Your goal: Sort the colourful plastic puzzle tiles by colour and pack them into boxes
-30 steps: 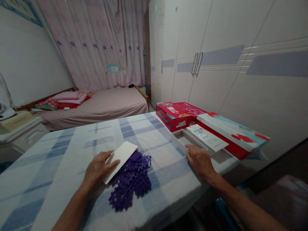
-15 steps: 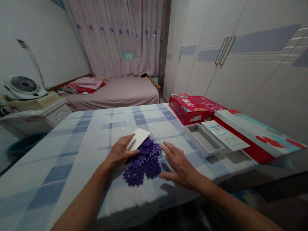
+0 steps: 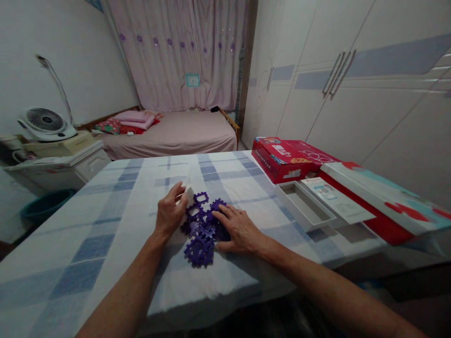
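- Checked blue-and-white cloth (image 3: 105, 225) covers the table (image 3: 246, 173), with a pile of purple pieces (image 3: 206, 231) lying near its close edge; take that pile as the landmark.
- Half a second ago the white card (image 3: 189, 195) slanted across the pile's far left; now it is tipped up at that side, blurred, baring more of the toothed pieces.
- Left hand (image 3: 171, 211), left of the pile, seems to pinch the card between thumb and fingers.
- Right hand (image 3: 243, 230) has come from beside the pile onto its right side, fingers bent over the pieces; whether it grips one, I cannot tell. Both hands are thus at the pile.
- Right of the pile, well apart: an open tray (image 3: 293, 209), a printed sheet (image 3: 336, 199), a red box (image 3: 278, 162) and a long patterned box (image 3: 369, 197).
- Beyond the pile, off the table: a bed (image 3: 186, 131), pink curtains (image 3: 158, 70); far left, a fan (image 3: 45, 123); right, wardrobe doors (image 3: 380, 112).
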{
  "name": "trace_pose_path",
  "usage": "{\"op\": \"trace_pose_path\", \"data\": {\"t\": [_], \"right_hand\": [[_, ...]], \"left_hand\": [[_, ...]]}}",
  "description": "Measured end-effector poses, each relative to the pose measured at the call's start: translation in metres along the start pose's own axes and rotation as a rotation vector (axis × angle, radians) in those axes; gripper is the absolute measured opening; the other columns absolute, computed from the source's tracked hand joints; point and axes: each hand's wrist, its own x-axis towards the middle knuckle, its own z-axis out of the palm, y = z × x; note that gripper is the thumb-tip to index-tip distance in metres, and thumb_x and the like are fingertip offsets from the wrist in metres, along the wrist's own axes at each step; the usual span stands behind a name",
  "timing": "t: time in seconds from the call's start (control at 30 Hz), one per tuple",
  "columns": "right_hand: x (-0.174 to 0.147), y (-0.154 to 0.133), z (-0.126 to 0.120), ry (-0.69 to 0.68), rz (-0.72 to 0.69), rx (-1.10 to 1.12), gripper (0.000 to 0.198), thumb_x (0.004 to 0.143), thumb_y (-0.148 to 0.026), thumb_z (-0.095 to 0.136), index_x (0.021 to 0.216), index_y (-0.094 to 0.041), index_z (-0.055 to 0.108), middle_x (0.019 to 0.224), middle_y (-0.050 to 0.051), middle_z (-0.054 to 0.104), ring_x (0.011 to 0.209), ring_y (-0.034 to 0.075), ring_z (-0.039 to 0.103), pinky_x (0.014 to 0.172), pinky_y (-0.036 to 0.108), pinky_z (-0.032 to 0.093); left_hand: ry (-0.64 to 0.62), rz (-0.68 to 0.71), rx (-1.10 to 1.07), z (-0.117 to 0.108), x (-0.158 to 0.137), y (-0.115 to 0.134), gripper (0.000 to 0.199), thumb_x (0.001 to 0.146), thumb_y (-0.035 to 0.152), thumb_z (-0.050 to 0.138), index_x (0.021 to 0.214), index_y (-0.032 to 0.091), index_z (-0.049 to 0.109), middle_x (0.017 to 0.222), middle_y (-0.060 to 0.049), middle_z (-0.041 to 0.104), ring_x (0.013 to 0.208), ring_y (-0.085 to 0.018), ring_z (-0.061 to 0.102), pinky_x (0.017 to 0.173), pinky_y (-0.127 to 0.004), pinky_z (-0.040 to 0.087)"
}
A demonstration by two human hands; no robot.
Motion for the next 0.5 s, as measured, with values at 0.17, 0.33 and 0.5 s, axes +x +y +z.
{"op": "trace_pose_path", "data": {"t": [0.17,0.33,0.5], "right_hand": [[0.005,0.004,-0.004,0.068,-0.021,0.004,0.074,0.071,-0.045,0.067,0.136,-0.018,0.044,0.139,0.013,0.045,0.124,0.030,0.039,0.099,0.047,0.036],[0.007,0.000,-0.005,0.095,-0.008,-0.019,0.061,0.073,-0.027,0.060,0.132,-0.018,0.046,0.132,0.012,0.048,0.118,0.026,0.043,0.095,0.041,0.038],[0.011,-0.006,-0.001,0.196,0.122,-0.072,0.040,0.075,-0.023,0.055,0.114,-0.019,0.054,0.114,0.010,0.054,0.104,0.024,0.049,0.084,0.036,0.042]], "left_hand": [[0.242,-0.005,0.000,-0.019,0.007,0.000,0.041,0.081,0.031,0.049,0.116,0.015,0.064,0.112,-0.006,0.069,0.102,-0.018,0.064,0.094,-0.028,0.047],[0.388,-0.090,-0.039,-0.028,0.016,-0.016,0.042,0.080,0.027,0.045,0.114,0.016,0.066,0.100,-0.003,0.071,0.090,-0.016,0.064,0.086,-0.026,0.048],[0.391,-0.417,-0.256,-0.013,0.021,-0.047,0.051,0.068,0.024,0.050,0.116,0.014,0.065,0.085,-0.005,0.070,0.064,-0.014,0.061,0.065,-0.029,0.052]]}}
